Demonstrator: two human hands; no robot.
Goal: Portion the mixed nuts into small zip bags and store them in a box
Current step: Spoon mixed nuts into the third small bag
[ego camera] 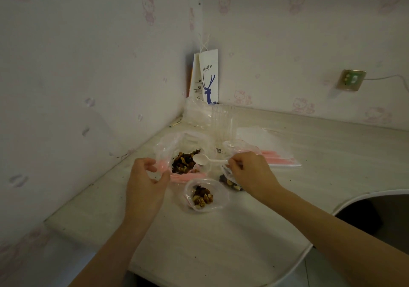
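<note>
A: Left hand (146,180)?
B: Fingers bent, pinching the pink zip edge of the big nut bag (168,145). Holding its mouth wide open.
A: Right hand (250,171)?
B: Fingers pinching the thin end of a white plastic spoon (200,159). Spoon bowl right over the mixed nuts (182,163) inside the big nut bag. Looks empty.
A: Small bags?
B: One small zip bag (202,196) on the bench (199,242), just in front of the big nut bag. Open on top, some nuts inside already. A second small bag (230,183) partly under the right hand, with dark nuts inside. Cannot tell open or zipped.
A: Any empty ones?
B: A flat pile of zip bags (272,147) with pink strips, off to the right on the bench.
A: And the box?
B: Clear plastic stuff (199,114) at the back corner, near a paper coffee bag (209,76). Cannot tell a box from cups there.
A: Any trouble ahead?
B: Likely scooping next. Could drop nuts onto the bench with too big a scoop. Could miss the soft small zip bag, with no hand holding its mouth open. Could knock it flat with the spoon. Could let the big nut bag flop shut or tip by letting go of the pink edge. Could bump the second small bag under the right wrist and push nuts out.
</note>
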